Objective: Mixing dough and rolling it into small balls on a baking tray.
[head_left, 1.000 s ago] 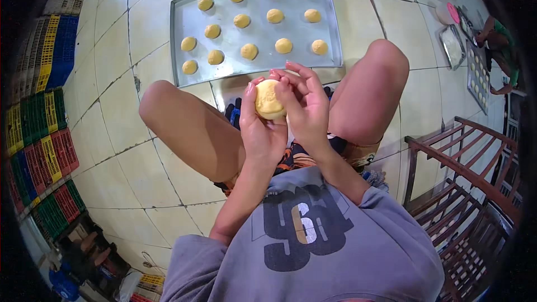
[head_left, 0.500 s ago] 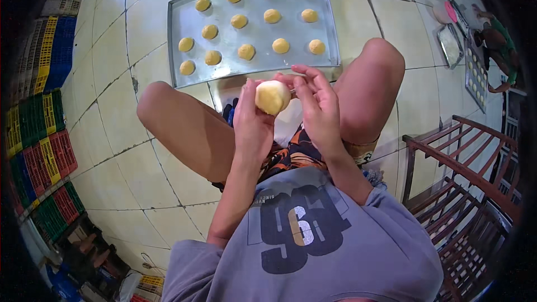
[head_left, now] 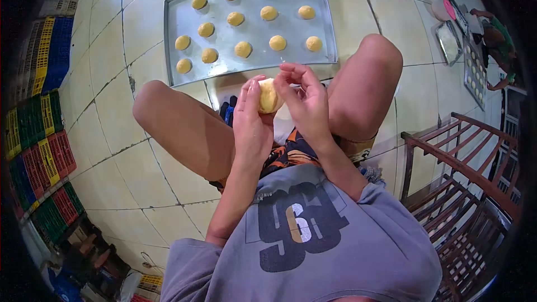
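Observation:
A round dough ball (head_left: 269, 98), white with a yellow layer over its front, sits between my hands above my lap. My left hand (head_left: 251, 106) is wrapped round its left side and underside. At its right edge, my right hand (head_left: 305, 92) touches the ball with bent, gathered fingers. Those fingers partly hide the ball's right side. Just beyond my hands lies a large metal tray (head_left: 134, 72) (head_left: 263, 66) on the floor, with yellow-topped dough balls (head_left: 243, 50) spaced in rows.
My bent knees flank my hands, close to the tray's near edge. Stacked plastic crates (head_left: 56, 154) line the left side. A brown slatted rack (head_left: 458, 156) stands at the right. Farther right, a person (head_left: 499, 45) is beside another tray of dough balls (head_left: 474, 78).
My right hand has moved left onto the dough ball's edge and covers more of it. The ball has turned in my left hand, and less of its white side shows.

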`<state>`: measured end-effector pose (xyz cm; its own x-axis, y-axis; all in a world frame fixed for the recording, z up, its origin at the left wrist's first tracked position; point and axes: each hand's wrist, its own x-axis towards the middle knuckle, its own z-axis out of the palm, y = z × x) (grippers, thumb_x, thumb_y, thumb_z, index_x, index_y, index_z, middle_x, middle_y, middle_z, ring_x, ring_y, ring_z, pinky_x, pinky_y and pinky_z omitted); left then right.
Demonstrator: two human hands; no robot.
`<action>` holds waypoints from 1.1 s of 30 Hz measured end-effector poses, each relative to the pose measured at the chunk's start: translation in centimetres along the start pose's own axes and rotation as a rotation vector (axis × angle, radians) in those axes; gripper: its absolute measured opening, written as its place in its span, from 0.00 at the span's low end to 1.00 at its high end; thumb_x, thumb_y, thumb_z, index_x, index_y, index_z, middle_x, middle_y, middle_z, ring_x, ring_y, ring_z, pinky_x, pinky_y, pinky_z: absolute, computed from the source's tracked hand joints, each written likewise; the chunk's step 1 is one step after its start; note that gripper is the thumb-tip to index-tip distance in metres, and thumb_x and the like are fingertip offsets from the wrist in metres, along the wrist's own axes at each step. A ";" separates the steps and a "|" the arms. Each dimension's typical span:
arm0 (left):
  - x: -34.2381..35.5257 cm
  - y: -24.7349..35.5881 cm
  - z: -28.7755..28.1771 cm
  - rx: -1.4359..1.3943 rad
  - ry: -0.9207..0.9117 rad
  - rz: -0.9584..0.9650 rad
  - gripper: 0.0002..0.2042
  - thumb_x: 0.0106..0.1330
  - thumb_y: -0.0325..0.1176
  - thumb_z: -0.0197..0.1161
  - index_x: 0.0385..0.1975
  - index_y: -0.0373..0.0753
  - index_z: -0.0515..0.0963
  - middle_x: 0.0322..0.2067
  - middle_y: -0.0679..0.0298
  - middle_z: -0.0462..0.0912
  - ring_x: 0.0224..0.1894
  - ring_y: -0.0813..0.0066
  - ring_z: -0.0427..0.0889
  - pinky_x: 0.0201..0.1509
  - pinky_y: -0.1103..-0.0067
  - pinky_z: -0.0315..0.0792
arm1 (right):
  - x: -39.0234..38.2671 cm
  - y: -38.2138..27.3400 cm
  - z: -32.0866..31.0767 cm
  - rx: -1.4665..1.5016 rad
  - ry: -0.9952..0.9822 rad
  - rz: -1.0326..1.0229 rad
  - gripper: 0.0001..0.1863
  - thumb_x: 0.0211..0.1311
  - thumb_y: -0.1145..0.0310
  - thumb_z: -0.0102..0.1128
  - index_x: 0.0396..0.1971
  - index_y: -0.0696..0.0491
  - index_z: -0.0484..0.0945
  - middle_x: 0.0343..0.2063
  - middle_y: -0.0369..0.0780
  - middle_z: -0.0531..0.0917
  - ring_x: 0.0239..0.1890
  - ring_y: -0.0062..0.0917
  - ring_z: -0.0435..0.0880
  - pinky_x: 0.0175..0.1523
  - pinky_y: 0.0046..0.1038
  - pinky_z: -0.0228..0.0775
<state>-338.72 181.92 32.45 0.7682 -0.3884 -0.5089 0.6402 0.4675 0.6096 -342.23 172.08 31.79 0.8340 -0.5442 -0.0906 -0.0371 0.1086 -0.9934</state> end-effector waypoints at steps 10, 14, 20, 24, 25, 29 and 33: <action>-0.4 0.3 0.9 -0.105 0.083 -0.005 0.13 0.75 0.39 0.48 0.50 0.38 0.71 0.43 0.61 0.74 0.45 0.77 0.75 0.48 0.81 0.72 | 0.0 1.2 0.4 0.106 0.137 0.003 0.14 0.59 0.69 0.63 0.44 0.57 0.75 0.34 0.37 0.80 0.33 0.18 0.75 0.38 0.18 0.67; -0.3 0.1 0.3 -0.096 0.076 0.008 0.14 0.75 0.40 0.47 0.51 0.38 0.70 0.44 0.61 0.74 0.46 0.75 0.75 0.49 0.80 0.72 | 0.1 1.2 0.8 0.046 0.120 -0.042 0.13 0.61 0.70 0.61 0.44 0.58 0.75 0.35 0.38 0.80 0.34 0.18 0.76 0.39 0.18 0.68; -0.2 0.0 1.1 -0.219 0.095 -0.001 0.15 0.74 0.41 0.49 0.51 0.38 0.71 0.45 0.60 0.76 0.44 0.76 0.76 0.48 0.80 0.73 | -0.1 1.5 0.5 0.085 0.155 0.018 0.13 0.62 0.71 0.58 0.45 0.58 0.74 0.35 0.38 0.80 0.36 0.19 0.76 0.42 0.19 0.69; 0.1 -0.6 0.2 -0.190 0.087 -0.011 0.15 0.73 0.42 0.50 0.50 0.38 0.72 0.44 0.59 0.77 0.43 0.76 0.77 0.48 0.80 0.73 | -0.3 0.7 0.4 0.182 0.142 0.052 0.13 0.63 0.74 0.56 0.48 0.57 0.73 0.39 0.39 0.79 0.39 0.19 0.76 0.46 0.18 0.68; 0.2 -0.9 -0.1 -0.150 0.074 -0.014 0.15 0.73 0.42 0.50 0.50 0.38 0.72 0.43 0.59 0.77 0.43 0.76 0.77 0.48 0.79 0.73 | -0.3 0.3 0.4 0.212 0.122 0.054 0.14 0.64 0.75 0.55 0.49 0.57 0.72 0.42 0.39 0.79 0.41 0.19 0.76 0.47 0.17 0.67; 0.1 -0.4 0.1 -0.057 0.085 -0.035 0.15 0.73 0.42 0.49 0.49 0.37 0.72 0.42 0.59 0.77 0.42 0.75 0.78 0.47 0.78 0.74 | 0.1 0.1 -0.9 0.157 0.015 0.031 0.15 0.64 0.76 0.55 0.50 0.57 0.72 0.44 0.39 0.79 0.44 0.19 0.77 0.47 0.15 0.66; 0.1 -0.1 0.2 -0.004 0.086 -0.055 0.15 0.73 0.41 0.49 0.47 0.36 0.72 0.42 0.59 0.78 0.42 0.75 0.78 0.47 0.78 0.74 | 0.3 0.1 -1.5 -0.025 -0.098 -0.056 0.15 0.63 0.75 0.57 0.50 0.56 0.72 0.44 0.40 0.79 0.45 0.19 0.77 0.46 0.15 0.66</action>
<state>-338.70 181.63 32.42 0.7291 -0.3442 -0.5915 0.6810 0.4510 0.5770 -342.81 170.74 31.59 0.8852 -0.4644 -0.0284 -0.0014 0.0584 -0.9983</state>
